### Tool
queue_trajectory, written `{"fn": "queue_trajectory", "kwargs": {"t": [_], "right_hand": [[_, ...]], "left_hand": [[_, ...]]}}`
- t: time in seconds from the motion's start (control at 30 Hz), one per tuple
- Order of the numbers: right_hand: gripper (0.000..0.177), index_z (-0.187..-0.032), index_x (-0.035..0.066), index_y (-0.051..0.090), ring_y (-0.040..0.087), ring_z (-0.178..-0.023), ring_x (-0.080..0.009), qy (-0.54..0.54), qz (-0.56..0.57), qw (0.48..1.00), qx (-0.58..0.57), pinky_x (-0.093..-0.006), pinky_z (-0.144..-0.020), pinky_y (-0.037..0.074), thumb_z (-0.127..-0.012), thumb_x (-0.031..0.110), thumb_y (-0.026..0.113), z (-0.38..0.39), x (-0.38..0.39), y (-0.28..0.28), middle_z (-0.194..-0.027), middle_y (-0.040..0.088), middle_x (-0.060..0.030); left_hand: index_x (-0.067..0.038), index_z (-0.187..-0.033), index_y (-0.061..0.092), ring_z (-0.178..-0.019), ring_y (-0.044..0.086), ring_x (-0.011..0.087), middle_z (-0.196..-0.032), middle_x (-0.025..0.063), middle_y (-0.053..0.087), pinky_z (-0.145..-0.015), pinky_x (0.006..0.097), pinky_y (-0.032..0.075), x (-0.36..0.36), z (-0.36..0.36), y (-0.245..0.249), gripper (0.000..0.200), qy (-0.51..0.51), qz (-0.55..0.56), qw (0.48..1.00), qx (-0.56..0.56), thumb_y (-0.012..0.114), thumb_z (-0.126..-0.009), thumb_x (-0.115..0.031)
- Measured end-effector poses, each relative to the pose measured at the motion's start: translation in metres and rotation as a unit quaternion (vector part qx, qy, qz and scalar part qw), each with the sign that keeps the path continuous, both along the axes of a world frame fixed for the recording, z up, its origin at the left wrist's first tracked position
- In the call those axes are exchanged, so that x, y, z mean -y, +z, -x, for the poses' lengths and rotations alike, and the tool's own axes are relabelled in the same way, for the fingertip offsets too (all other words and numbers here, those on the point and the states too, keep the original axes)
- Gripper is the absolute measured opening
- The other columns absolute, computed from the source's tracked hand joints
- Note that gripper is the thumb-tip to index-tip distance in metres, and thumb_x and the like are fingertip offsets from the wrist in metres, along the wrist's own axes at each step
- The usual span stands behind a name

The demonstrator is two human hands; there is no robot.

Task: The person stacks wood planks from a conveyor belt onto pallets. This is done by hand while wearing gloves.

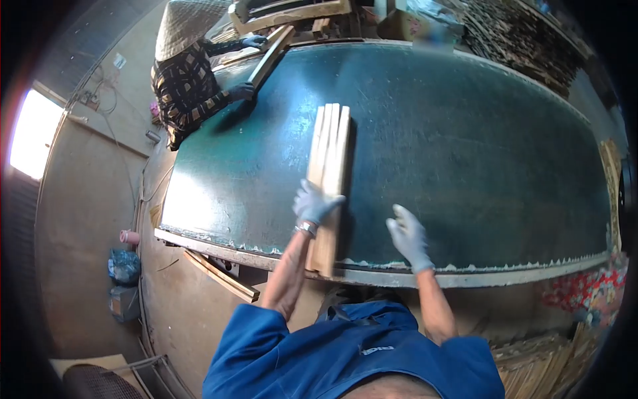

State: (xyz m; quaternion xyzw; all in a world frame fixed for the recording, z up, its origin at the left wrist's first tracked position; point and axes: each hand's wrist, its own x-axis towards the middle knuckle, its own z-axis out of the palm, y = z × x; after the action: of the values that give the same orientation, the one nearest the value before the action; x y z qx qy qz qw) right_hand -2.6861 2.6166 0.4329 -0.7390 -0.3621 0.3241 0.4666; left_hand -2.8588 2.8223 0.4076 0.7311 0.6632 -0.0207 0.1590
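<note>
Three long wooden strips [330, 149] lie side by side on the dark green table [465, 166], their near ends at its front edge. My left hand [315, 202], in a pale glove, rests across the strips with its thumb over their right side and its fingers spread at the left. To the right, my right hand [407, 233], also gloved, hovers over the table apart from the strips. Its fingers are loosely extended and nothing shows in it.
Across the table at the far left, a co-worker [189, 83] in a woven hat holds a wooden piece [271, 60]. Stacked sticks [512, 46] stand beyond the far edge. Below the front edge at left are wooden strips [222, 276].
</note>
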Motion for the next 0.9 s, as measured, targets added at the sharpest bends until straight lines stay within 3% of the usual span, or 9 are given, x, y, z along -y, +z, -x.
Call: {"fn": "queue_trajectory", "kwargs": {"t": [0.07,0.13,0.17,0.23,0.37,0.53,0.67,0.73,0.9], "right_hand": [[0.061,-0.129,0.002,0.046,0.051,-0.117,-0.0320,0.034,-0.035,0.991,0.121,-0.0407,-0.097,0.042,-0.083,0.038,0.063,0.005,-0.061,-0.043,-0.128,0.049,-0.0236],[0.076,-0.134,0.008,0.041,0.050,-0.114,-0.0375,0.044,0.066,0.987,0.137,-0.0449,-0.095,0.042,-0.078,0.055,0.061,0.009,-0.097,-0.029,-0.128,0.047,-0.0244],[0.092,-0.139,0.013,0.034,0.049,-0.111,-0.0395,0.069,0.192,0.961,0.188,-0.0475,-0.091,0.041,-0.069,0.066,0.062,0.007,-0.102,-0.009,-0.125,0.045,-0.0217],[0.099,-0.141,0.015,0.030,0.047,-0.110,-0.0395,0.067,0.228,0.937,0.258,-0.0491,-0.089,0.040,-0.065,0.067,0.064,-0.001,-0.099,-0.005,-0.124,0.043,-0.0201],[0.102,-0.143,0.018,0.026,0.044,-0.109,-0.0378,0.075,0.259,0.897,0.350,-0.0487,-0.089,0.037,-0.061,0.058,0.071,-0.010,-0.094,-0.008,-0.122,0.040,-0.0197],[0.098,-0.143,0.019,0.026,0.046,-0.107,-0.0351,0.059,0.262,0.893,0.360,-0.0459,-0.090,0.037,-0.061,0.047,0.072,-0.014,-0.092,-0.010,-0.116,0.044,-0.0172],[0.099,-0.142,0.006,0.032,0.040,-0.126,-0.0291,0.053,0.073,0.990,-0.109,-0.0364,-0.103,0.033,-0.060,0.035,0.079,-0.019,-0.048,0.008,-0.135,0.042,-0.0201],[0.100,-0.141,-0.002,0.029,0.035,-0.132,-0.0254,-0.015,-0.028,0.984,-0.175,-0.0309,-0.106,0.030,-0.061,0.030,0.079,0.008,-0.008,-0.002,-0.143,0.035,-0.0211],[0.107,-0.142,-0.006,0.019,0.036,-0.131,-0.0292,-0.141,0.101,0.980,-0.097,-0.0325,-0.107,0.030,-0.064,0.039,0.076,0.089,0.121,0.009,-0.141,0.035,-0.0258]], "left_hand": [[-0.004,-0.133,0.036,-0.100,0.059,0.0321,-0.112,0.0193,0.055,-0.084,0.0427,0.045,0.033,-0.027,-0.015,0.100,0.032,0.028,0.995,0.090,0.055,-0.067,-0.078],[-0.010,-0.123,0.046,-0.095,0.061,0.0301,-0.103,0.0163,0.061,-0.080,0.0409,0.046,0.039,-0.034,-0.028,0.071,0.021,0.204,0.907,0.368,0.040,-0.083,-0.069],[-0.011,-0.122,0.047,-0.093,0.060,0.0301,-0.101,0.0147,0.061,-0.080,0.0417,0.046,0.041,-0.034,-0.035,0.067,0.076,0.318,0.814,0.481,0.037,-0.086,-0.066],[-0.011,-0.121,0.049,-0.090,0.059,0.0301,-0.097,0.0116,0.062,-0.082,0.0433,0.046,0.049,-0.036,-0.047,0.060,0.167,0.508,0.537,0.653,0.030,-0.092,-0.060],[-0.016,-0.143,0.027,-0.085,0.058,0.0243,-0.102,0.0094,0.061,-0.075,0.0410,0.045,0.061,-0.048,-0.051,0.071,0.196,0.499,0.575,0.618,0.029,-0.090,-0.064],[-0.017,-0.143,0.023,-0.085,0.058,0.0242,-0.104,0.0122,0.059,-0.078,0.0412,0.047,0.060,-0.031,-0.054,0.075,0.209,0.514,0.565,0.610,0.036,-0.088,-0.065],[-0.009,-0.128,0.045,-0.097,0.056,0.0235,-0.110,0.0124,0.057,-0.088,0.0362,0.044,0.079,-0.047,-0.039,0.063,0.146,0.518,0.482,0.691,0.050,-0.087,-0.057],[-0.002,-0.126,0.045,-0.104,0.055,0.0281,-0.117,0.0174,0.055,-0.093,0.0392,0.044,0.102,-0.053,-0.014,0.063,0.128,0.462,0.531,0.699,0.050,-0.087,-0.051],[0.002,-0.127,0.044,-0.105,0.055,0.0306,-0.117,0.0198,0.054,-0.094,0.0417,0.044,0.195,-0.031,0.000,0.072,0.039,0.631,0.443,0.635,0.048,-0.084,-0.055]]}}
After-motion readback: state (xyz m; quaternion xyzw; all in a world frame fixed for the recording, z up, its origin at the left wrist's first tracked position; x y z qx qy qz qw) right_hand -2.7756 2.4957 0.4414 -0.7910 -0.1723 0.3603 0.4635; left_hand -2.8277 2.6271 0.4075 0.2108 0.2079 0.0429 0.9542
